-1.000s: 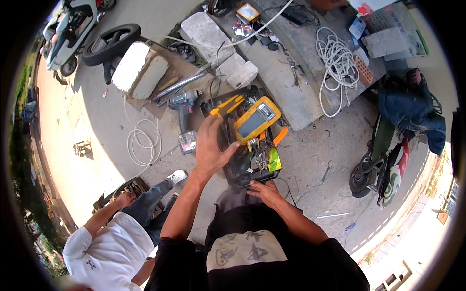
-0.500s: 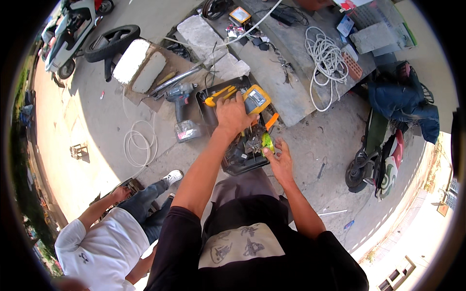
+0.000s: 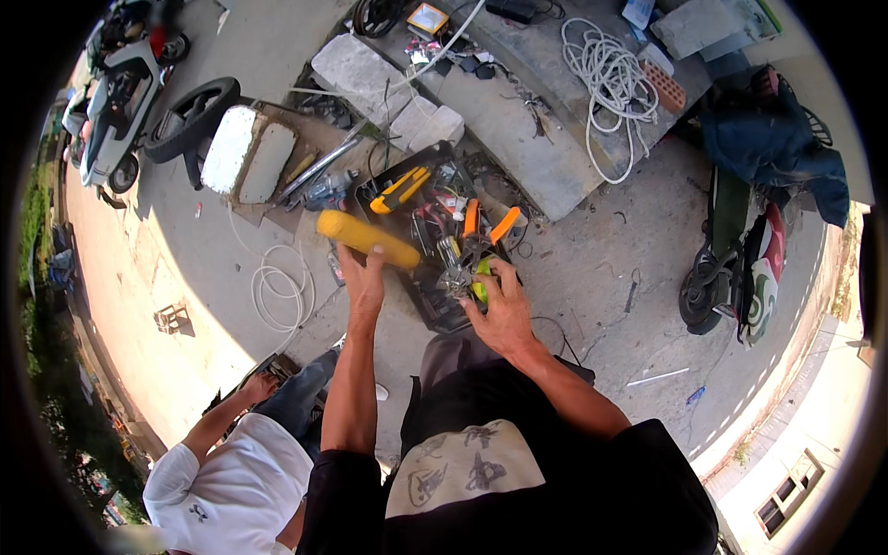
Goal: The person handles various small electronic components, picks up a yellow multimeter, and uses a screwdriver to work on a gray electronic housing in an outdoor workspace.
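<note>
My left hand [image 3: 363,285] grips a yellow multimeter [image 3: 356,235] from below, fingers and thumb on its near side, above the left edge of a black tool case [image 3: 448,319]. The meter is tilted, so its display is hidden. My right hand [image 3: 504,319] curls its fingers and thumb around a yellow-green object [image 3: 480,281] in the case's near right part; its kind is hard to make out. Beside it lie small metal pieces [image 3: 454,280]. Orange-handled pliers [image 3: 472,222] and a yellow-and-black utility knife [image 3: 400,191] rest in the case.
A cordless drill [image 3: 330,190], partly hidden by the meter, lies left of the case near metal bars [image 3: 319,168]. Beyond are stone blocks [image 3: 361,72] and coiled white rope [image 3: 606,69]. A person in a white shirt [image 3: 231,486] sits at left; a scooter [image 3: 740,268] stands at right.
My left hand has lifted the multimeter out of the case and carried it left, turning it on edge. My right hand has moved left and closed around the yellow-green object.
</note>
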`<state>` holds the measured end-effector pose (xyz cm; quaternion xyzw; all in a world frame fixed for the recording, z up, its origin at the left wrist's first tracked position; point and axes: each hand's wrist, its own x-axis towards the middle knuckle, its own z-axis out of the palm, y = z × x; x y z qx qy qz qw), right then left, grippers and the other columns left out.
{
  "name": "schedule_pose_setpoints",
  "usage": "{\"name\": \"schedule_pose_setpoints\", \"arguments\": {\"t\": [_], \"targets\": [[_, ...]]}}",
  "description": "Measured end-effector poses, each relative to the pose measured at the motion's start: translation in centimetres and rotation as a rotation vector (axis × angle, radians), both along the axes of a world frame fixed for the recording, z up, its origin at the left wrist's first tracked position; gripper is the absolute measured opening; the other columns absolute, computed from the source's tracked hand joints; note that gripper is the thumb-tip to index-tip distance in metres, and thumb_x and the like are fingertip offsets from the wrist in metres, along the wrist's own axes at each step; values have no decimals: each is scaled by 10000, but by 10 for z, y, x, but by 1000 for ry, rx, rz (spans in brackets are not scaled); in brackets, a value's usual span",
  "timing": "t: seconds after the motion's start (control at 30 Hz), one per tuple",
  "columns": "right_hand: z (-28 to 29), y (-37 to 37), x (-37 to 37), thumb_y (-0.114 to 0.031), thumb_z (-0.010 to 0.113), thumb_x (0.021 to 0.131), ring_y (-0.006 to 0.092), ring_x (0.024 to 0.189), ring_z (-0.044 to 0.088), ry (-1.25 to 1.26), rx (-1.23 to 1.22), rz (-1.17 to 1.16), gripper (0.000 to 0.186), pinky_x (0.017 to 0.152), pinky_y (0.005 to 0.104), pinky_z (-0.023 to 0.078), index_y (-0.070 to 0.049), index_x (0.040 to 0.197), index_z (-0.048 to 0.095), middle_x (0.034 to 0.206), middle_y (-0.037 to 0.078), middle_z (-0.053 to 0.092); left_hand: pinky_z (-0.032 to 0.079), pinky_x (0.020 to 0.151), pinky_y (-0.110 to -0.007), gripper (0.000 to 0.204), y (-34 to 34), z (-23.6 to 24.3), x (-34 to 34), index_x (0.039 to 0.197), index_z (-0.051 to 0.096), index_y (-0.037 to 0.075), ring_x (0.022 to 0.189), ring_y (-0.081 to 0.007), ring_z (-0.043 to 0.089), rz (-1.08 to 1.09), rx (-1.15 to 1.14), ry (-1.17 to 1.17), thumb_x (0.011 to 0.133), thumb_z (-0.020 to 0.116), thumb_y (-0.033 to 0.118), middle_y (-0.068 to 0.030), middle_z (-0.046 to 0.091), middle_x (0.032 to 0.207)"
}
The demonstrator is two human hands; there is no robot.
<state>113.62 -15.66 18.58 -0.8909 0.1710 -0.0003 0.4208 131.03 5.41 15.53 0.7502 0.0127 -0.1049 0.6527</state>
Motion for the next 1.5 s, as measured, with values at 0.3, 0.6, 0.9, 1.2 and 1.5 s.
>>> {"name": "schedule_pose_setpoints", "arguments": {"t": [0.3, 0.6, 0.9, 1.2, 1.5], "targets": [[-30, -6, -12, -129, 819, 912, 445, 1303, 599, 99, 222, -137, 606, 1049, 508, 548, -23, 1443, 545, 1445, 200, 502, 447, 1130, -407, 703, 28, -14, -15, 1467, 534, 1, 1270, -259, 613, 23, -172, 38, 958, 724, 447, -131, 668, 1358], [-11, -4, -23, 49, 736, 955, 261, 1043, 720, -80, 231, 71, 364, 910, 372, 596, 11, 1310, 670, 1485, 149, 547, 444, 1106, -417, 882, 48, -29, -44, 1422, 578, -5, 1235, -248, 603, 38, -163, 120, 872, 748, 663, -105, 641, 1314], [1, 33, 6, 71, 675, 981, 316, 1140, 711, -237, 288, 101, 243, 1015, 421, 571, 29, 1219, 693, 1471, 170, 578, 504, 1069, -425, 857, 46, -9, -67, 1420, 575, 1, 1221, -253, 642, 126, -387, 185, 872, 750, 637, -127, 663, 1311], [13, 54, 60, 125, 655, 911, 348, 1206, 684, -370, 326, 182, 305, 1004, 440, 589, 33, 1201, 684, 1409, 159, 596, 516, 1097, -439, 734, 43, -6, -28, 1440, 548, 8, 1242, -270, 654, 132, -462, 168, 937, 711, 518, -146, 682, 1314], [-12, 10, -37, 127, 687, 905, 327, 1183, 693, -340, 168, 156, 309, 998, 394, 595, -10, 1177, 740, 1345, 146, 612, 507, 1088, -417, 780, 32, -6, -45, 1469, 537, 6, 1224, -262, 661, 40, -409, 136, 938, 720, 547, -140, 692, 1295]]}}
